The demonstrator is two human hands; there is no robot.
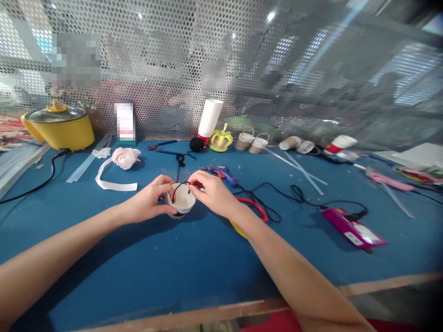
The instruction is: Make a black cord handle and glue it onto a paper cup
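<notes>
A small white cup [184, 201] with a dark band near its base is held just above or on the blue table [155, 263]. My left hand [154, 198] is wrapped round the cup's left side, thumb low on its outside. A thin black cord [176, 189] arcs over the cup's opening. The fingertips of my right hand [207, 189] pinch the cord's end at the far right rim. Further back, a black ball of yarn [197, 144] lies beside a stack of white paper cups [211, 117].
A blue glue gun [221, 173] and red-handled scissors [254, 206] lie right of the cup; a purple power strip [353, 229] is farther right. At the left are a yellow pot [65, 131] and white ribbon [117, 186]. Small baskets [245, 140] stand before the perforated screen [166, 69].
</notes>
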